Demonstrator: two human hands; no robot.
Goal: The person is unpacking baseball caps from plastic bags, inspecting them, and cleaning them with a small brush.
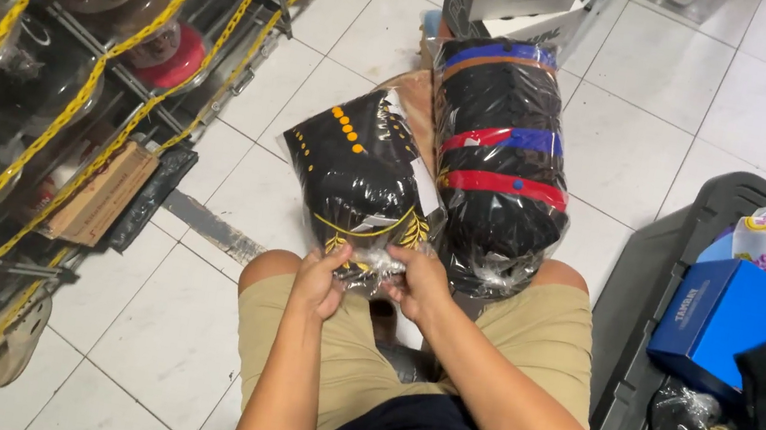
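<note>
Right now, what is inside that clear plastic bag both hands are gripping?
The clear plastic bag holds a stack of black caps with orange dots and yellow embroidery. The left hand and right hand pinch its near end. How many caps are inside is hidden by the outer ones.

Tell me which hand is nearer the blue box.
Right. The right hand grips the plastic-wrapped cap stack, on the side toward the blue box; the left hand is farther.
</note>
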